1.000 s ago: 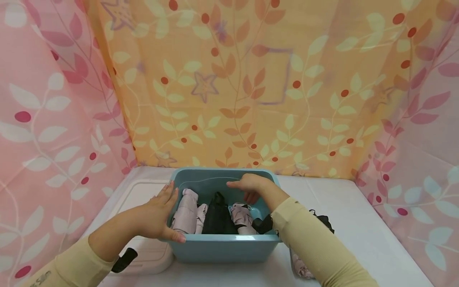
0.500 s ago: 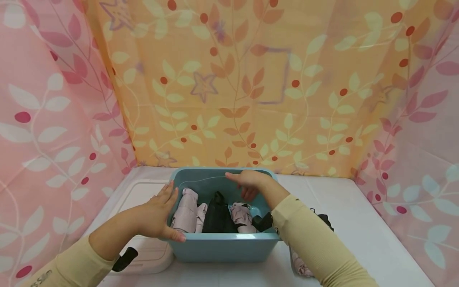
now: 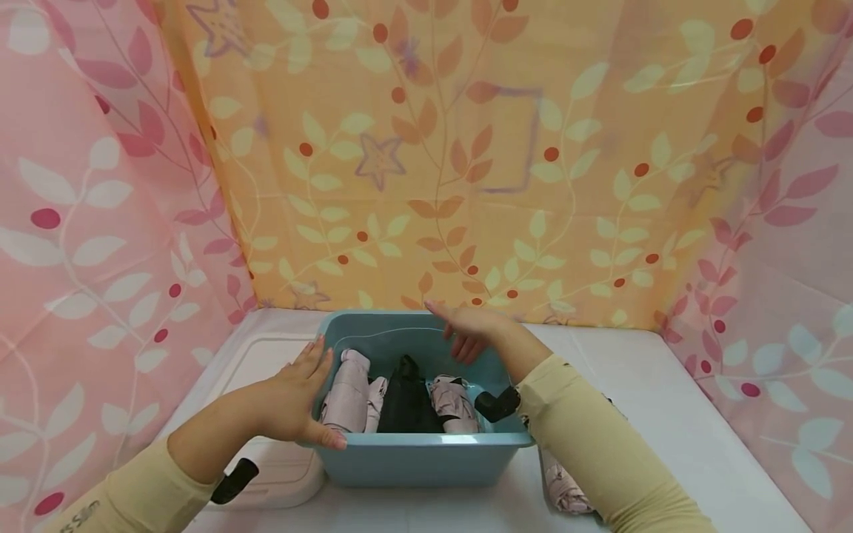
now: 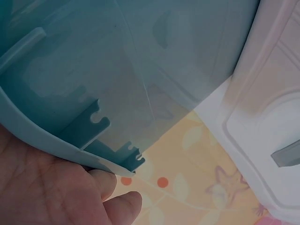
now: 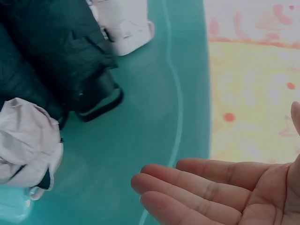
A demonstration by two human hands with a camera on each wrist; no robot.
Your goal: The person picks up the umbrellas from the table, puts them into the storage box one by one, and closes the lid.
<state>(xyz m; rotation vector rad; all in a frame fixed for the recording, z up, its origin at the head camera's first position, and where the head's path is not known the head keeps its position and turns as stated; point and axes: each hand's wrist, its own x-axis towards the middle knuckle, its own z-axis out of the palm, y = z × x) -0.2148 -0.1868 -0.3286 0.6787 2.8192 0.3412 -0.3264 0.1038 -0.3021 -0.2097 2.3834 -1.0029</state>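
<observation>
A blue plastic bin point(image 3: 413, 460) holds several folded umbrellas. In the head view a pink umbrella point(image 3: 348, 392) lies at its left, a black umbrella point(image 3: 406, 400) in the middle, and another pink umbrella point(image 3: 455, 402) right of that. My left hand point(image 3: 286, 400) rests on the bin's left rim with fingers spread; in the left wrist view its fingertips touch under the rim. Over the bin's back right part hovers my right hand point(image 3: 469, 329), palm facing in, holding nothing. The right wrist view shows its fingers point(image 5: 197, 192) nearly straight, apart from the umbrellas.
A white lid point(image 3: 266, 474) lies flat on the white table left of the bin. To the right, partly behind my right sleeve, a tray point(image 3: 548, 492) holds a crumpled pink umbrella point(image 3: 566, 490). Patterned cloth point(image 3: 426, 185) hangs behind and at both sides.
My right hand has risen from inside the bin toward its back rim, and the wrist has shifted slightly right. The left hand stays on the rim. The umbrellas have not visibly moved.
</observation>
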